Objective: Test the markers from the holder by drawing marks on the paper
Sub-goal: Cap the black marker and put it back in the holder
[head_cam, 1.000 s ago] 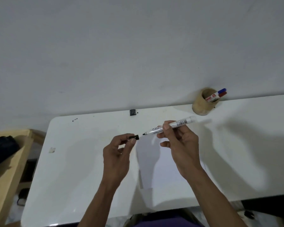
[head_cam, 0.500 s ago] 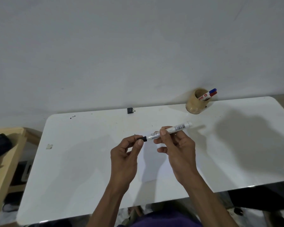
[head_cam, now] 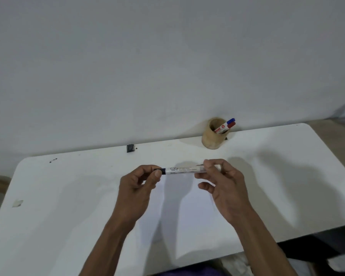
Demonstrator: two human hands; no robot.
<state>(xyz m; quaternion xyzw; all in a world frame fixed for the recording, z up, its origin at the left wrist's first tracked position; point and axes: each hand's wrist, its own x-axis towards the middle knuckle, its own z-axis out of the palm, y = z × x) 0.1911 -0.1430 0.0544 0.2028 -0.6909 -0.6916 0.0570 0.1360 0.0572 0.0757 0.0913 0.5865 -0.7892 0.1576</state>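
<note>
White plastic marker with a dark cap (head_cam: 184, 169) lies level between your two hands, held above the white counter (head_cam: 68, 196). Your left hand (head_cam: 136, 189) pinches the cap end; its fingers (head_cam: 157, 173) are closed on the cap. Your right hand (head_cam: 225, 186) grips the barrel's far end between thumb and fingertips, the lower fingers curled loose. Cap looks seated on the barrel, though blur makes the join hard to read. White sheet of paper (head_cam: 189, 216) lies flat on the counter under your hands. Round tan holder (head_cam: 213, 136) stands at the counter's back edge by the wall, well apart from the hands, with red- and blue-capped markers (head_cam: 226, 125) leaning out of it. Small black square object (head_cam: 130, 148) sits at the back edge, left of the holder.
</note>
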